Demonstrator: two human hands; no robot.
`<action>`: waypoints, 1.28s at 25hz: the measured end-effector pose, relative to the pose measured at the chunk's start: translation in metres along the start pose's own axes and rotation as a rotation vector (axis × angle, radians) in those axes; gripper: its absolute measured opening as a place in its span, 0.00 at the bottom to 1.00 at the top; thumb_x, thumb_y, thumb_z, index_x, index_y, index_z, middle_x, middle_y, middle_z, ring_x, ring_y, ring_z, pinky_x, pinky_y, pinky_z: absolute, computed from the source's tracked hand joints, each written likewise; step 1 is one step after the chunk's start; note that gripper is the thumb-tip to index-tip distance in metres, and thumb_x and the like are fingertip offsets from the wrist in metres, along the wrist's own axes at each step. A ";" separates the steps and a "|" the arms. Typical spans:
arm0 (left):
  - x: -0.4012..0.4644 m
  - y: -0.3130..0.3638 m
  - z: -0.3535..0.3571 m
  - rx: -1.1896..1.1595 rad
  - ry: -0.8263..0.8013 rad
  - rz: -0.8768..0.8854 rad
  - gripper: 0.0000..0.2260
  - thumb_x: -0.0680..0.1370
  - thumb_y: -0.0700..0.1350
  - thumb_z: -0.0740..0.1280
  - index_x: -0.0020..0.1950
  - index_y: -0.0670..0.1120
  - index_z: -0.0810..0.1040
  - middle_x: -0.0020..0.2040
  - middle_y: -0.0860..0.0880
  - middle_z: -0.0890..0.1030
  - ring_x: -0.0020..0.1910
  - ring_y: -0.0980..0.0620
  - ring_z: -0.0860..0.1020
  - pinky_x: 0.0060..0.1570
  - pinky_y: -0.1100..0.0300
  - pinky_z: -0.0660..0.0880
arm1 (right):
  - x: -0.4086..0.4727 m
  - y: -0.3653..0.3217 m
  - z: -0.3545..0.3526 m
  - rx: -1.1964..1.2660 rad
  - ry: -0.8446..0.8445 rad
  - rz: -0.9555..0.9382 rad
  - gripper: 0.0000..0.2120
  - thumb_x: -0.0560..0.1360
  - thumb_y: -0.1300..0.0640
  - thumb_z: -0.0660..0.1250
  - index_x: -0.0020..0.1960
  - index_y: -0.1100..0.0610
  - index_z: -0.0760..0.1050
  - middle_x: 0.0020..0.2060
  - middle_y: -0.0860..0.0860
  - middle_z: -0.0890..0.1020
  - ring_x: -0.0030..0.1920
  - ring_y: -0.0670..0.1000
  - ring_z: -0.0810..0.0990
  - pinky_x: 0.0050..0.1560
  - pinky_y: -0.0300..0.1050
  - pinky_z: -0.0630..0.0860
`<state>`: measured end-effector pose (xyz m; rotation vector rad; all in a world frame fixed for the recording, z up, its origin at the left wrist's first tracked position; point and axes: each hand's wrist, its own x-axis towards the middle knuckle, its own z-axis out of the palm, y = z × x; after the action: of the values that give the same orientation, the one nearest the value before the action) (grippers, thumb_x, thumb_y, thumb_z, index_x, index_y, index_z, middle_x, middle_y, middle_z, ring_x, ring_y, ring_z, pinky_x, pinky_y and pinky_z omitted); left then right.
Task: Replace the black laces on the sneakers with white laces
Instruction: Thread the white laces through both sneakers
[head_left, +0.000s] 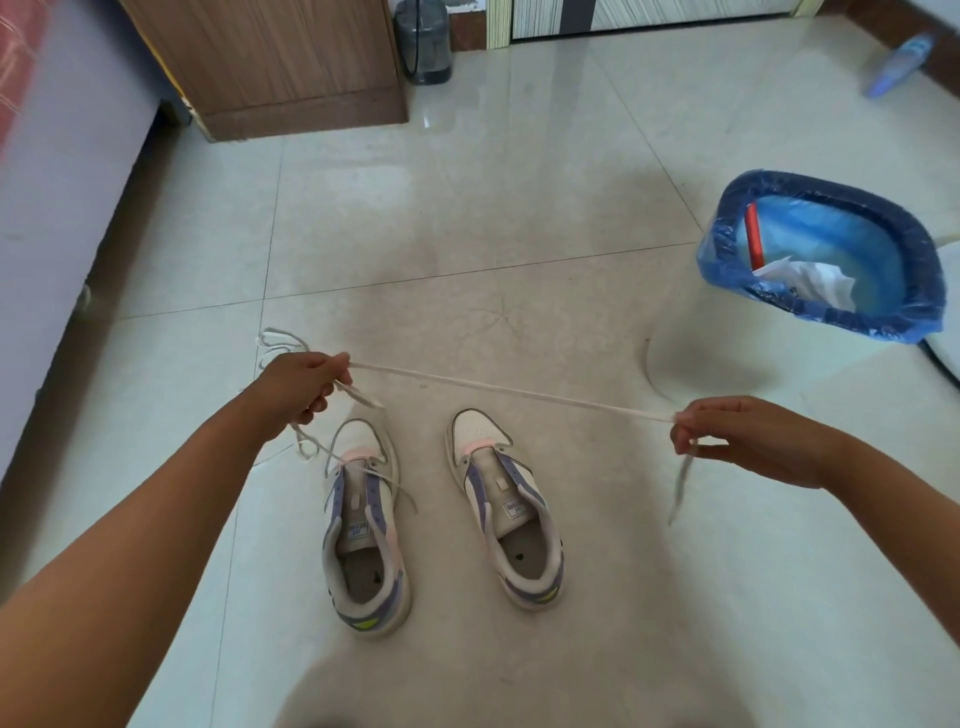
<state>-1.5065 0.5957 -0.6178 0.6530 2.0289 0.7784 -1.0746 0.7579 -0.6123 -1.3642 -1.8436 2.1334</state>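
Pale glossy tile floor (519, 208), with a wooden cabinet (270, 62) and a dark water bottle (423, 41) far beyond the hands, and a bed edge (57, 182) along the left side. Beyond the right hand, a bin (779, 353) lined with a blue bag (727, 260), holding crumpled white paper (815, 280) and a red stick-like item (754, 239).

Left hand (301, 387) and right hand (748, 441) held well apart above the floor, each with fingers curled and pinching the same white lace (519, 393), stretched in a straight line between them. Past the left hand, more of this lace bunched in loose loops (280, 345), partly in the fist, partly hanging out on the far side. Below the right hand, a short blurred end of lace (680, 483) hanging down.

Between and below the hands, two sneakers (363, 525) on the floor, side by side, toes pointing away, white with purple and pink parts. Left sneaker below the left hand, with a white lace (379, 475) passed through its front eyelets and its ends lying loose over the toe and the floor. Right sneaker (506, 514) nearer the middle, with no lace visible in its eyelets.
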 end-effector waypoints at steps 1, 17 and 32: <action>0.003 -0.001 -0.003 -0.010 0.031 -0.016 0.14 0.80 0.50 0.62 0.38 0.44 0.76 0.29 0.49 0.66 0.25 0.53 0.64 0.20 0.69 0.58 | 0.000 0.006 -0.005 0.025 0.025 0.026 0.13 0.68 0.50 0.67 0.40 0.61 0.79 0.40 0.55 0.80 0.46 0.51 0.79 0.61 0.50 0.72; -0.033 0.012 0.121 -0.020 -0.168 -0.070 0.08 0.81 0.48 0.59 0.58 0.48 0.71 0.35 0.47 0.68 0.25 0.53 0.64 0.22 0.64 0.68 | 0.060 -0.017 0.115 0.398 0.009 0.208 0.07 0.80 0.58 0.58 0.49 0.60 0.74 0.29 0.52 0.71 0.24 0.45 0.65 0.22 0.35 0.62; -0.037 0.088 0.081 -0.768 -0.326 0.047 0.11 0.82 0.38 0.56 0.55 0.33 0.75 0.34 0.49 0.82 0.26 0.59 0.77 0.27 0.69 0.72 | 0.091 -0.087 0.150 0.288 -0.141 0.030 0.13 0.78 0.48 0.63 0.50 0.59 0.76 0.26 0.46 0.65 0.24 0.43 0.57 0.22 0.34 0.56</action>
<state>-1.4053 0.6526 -0.5711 0.3436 1.2766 1.2833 -1.2646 0.7126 -0.6065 -1.2138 -1.4846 2.4488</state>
